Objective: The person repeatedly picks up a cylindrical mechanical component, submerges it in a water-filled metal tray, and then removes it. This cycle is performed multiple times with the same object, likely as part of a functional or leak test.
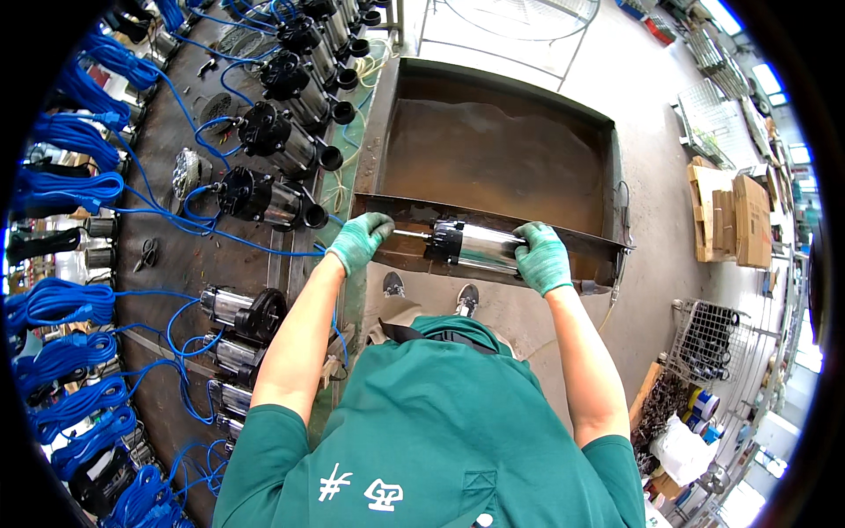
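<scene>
A silver cylindrical pump motor (487, 245) with a black end and a thin metal shaft lies crosswise in front of me, over the near ledge of a water tank (380, 141). Whether the ledge bears its weight I cannot tell. My left hand (359, 241), in a green glove, is closed at the tip of the shaft (411, 233). In a matching glove, my right hand (544, 258) wraps round the motor's right end, thumb and fingers on the metal casing. Behind the motor, brownish water (493, 163) fills the tank.
To the left, a dark workbench (167, 255) carries several black-and-silver pumps (273, 136) and coiled blue cables (66, 304). Cardboard (751, 220) stands at the right, above a wire basket (704, 339) of black parts. My shoes (467, 299) show below the tank.
</scene>
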`<state>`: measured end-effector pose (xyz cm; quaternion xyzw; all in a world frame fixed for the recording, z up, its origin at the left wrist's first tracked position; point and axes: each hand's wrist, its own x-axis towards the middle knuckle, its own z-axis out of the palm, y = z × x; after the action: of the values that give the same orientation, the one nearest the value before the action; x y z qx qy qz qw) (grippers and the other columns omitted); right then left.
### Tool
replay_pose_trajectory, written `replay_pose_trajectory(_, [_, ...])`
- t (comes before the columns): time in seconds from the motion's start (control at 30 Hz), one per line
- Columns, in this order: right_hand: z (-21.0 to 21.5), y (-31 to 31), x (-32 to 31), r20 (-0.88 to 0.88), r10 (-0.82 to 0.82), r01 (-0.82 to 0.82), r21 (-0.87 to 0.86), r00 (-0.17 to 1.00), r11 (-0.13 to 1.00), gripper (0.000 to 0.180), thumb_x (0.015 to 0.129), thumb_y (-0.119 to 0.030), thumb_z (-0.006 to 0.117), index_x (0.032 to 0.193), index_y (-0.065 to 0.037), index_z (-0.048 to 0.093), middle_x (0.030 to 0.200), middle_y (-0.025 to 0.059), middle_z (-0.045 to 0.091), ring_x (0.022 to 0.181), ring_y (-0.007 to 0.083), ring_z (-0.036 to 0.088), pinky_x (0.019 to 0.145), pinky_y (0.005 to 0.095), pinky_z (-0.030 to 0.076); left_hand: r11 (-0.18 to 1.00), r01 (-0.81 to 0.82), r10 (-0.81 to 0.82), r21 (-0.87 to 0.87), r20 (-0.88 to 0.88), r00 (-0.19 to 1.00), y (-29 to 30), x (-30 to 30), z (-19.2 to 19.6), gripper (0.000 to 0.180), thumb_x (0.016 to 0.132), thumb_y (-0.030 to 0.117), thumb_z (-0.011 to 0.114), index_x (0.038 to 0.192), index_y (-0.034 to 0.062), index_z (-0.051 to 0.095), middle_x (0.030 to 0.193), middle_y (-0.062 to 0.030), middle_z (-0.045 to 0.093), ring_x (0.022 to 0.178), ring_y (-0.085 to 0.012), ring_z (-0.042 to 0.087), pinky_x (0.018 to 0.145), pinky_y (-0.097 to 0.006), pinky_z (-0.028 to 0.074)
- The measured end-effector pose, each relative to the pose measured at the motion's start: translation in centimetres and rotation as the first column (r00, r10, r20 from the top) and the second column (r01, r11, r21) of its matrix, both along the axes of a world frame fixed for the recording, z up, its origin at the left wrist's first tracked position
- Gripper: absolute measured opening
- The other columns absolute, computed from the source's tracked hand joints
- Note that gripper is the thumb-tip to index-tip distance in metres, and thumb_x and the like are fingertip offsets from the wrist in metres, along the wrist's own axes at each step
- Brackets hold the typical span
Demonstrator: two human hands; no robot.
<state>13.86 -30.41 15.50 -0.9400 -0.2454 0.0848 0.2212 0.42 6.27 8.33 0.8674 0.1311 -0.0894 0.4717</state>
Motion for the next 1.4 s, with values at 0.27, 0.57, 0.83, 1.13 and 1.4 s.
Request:
replay_pose_trajectory(0.27, [-0.5, -0.4, 0.4, 0.023, 0.004, -0.004, 0.008, 1.000, 1.000, 0.022, 0.079, -0.006, 0.066, 0.100, -0.007, 0.075, 0.109, 0.0150, 0.072, 0.107, 0.0356, 0.067, 0.097, 0.0443, 0.055, 0.979, -0.035, 0.041, -0.199, 0.025, 0.999, -0.2, -0.4, -1.3, 0.026, 0.104, 0.024, 0.067, 0.117, 0.0027, 0.070, 0.099, -0.0139, 0.075, 0.084, -0.0234, 0.068, 0.082, -0.036, 0.056])
replay_pose_trajectory(0.57, [-0.6, -0.4, 0.3, 0.073, 0.009, -0.012, 0.033, 0.997, 0.999, 0.015, 0.080, -0.010, 0.071, 0.095, -0.009, 0.076, 0.103, 0.0133, 0.073, 0.104, 0.0341, 0.067, 0.094, 0.0437, 0.055, 0.776, -0.462, 0.143, -0.428, -0.595, 0.791, -0.4, 2.2, -3.0, 0.039, 0.106, 0.041, 0.057, 0.105, 0.0026, 0.064, 0.069, -0.0097, 0.059, 0.046, -0.0231, 0.057, 0.042, -0.041, 0.053])
replay_pose_trajectory(0.83, [0.1, -0.2, 0.1, 0.049, -0.007, 0.008, -0.023, 0.999, 1.000, 0.016, 0.082, -0.011, 0.071, 0.096, -0.009, 0.077, 0.109, 0.0116, 0.073, 0.109, 0.0311, 0.067, 0.098, 0.0420, 0.055, 0.848, 0.289, -0.463, 0.444, 0.358, 0.810, 0.5, -1.3, -0.7, 0.052, 0.082, 0.022, 0.084, 0.127, 0.0049, 0.065, 0.130, -0.0181, 0.065, 0.111, -0.0363, 0.065, 0.094, -0.047, 0.055])
replay_pose_trajectory(1.13, [-0.5, -0.5, 0.1, 0.042, -0.007, 0.008, -0.027, 0.999, 1.000, 0.019, 0.080, -0.013, 0.072, 0.098, -0.010, 0.078, 0.110, 0.0111, 0.073, 0.112, 0.0303, 0.067, 0.099, 0.0413, 0.055, 0.934, 0.002, -0.075, -0.358, -0.190, 0.979, 1.8, 0.7, -2.3, 0.035, 0.102, 0.037, 0.068, 0.113, 0.0037, 0.074, 0.078, -0.0084, 0.069, 0.071, -0.0238, 0.068, 0.069, -0.040, 0.058])
replay_pose_trajectory(1.4, [-0.5, -0.7, 0.0, 0.027, -0.017, 0.017, -0.033, 0.999, 0.999, 0.020, 0.080, -0.012, 0.071, 0.099, -0.010, 0.077, 0.111, 0.0111, 0.073, 0.113, 0.0306, 0.067, 0.099, 0.0414, 0.055, 0.998, 0.059, -0.050, -0.028, 0.265, 0.963, -0.8, -0.5, -0.5, 0.037, 0.103, 0.034, 0.068, 0.123, 0.0034, 0.068, 0.096, -0.0102, 0.072, 0.092, -0.0239, 0.070, 0.085, -0.036, 0.058])
